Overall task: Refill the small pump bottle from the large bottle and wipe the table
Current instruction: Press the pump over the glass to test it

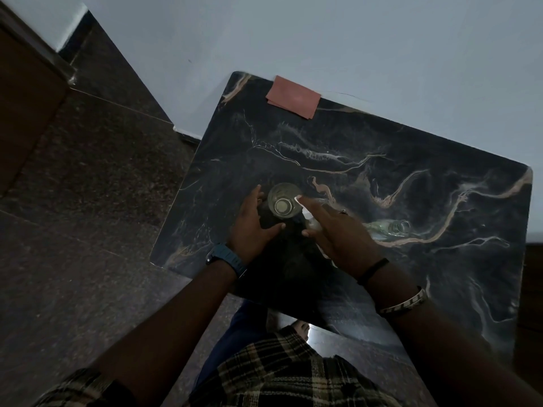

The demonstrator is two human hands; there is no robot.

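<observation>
A clear bottle (283,203) stands upright on the dark marble table (367,177), seen from straight above with its mouth open. My left hand (252,227) wraps around its left side, thumb in front and fingers behind. My right hand (338,233) holds a small white pump piece (304,211), whose white tip touches the bottle's right rim. Whether a small bottle hangs under the pump is hidden by my fingers. Just right of my right hand, a second clear glass bottle (392,229) lies on its side, uncapped, its neck pointing right.
A folded pink cloth (293,96) lies at the table's far edge against the pale wall. The dark speckled floor is to the left, with a brown wooden panel (26,92) at the far left. My checked shirt and leg are at the table's near edge.
</observation>
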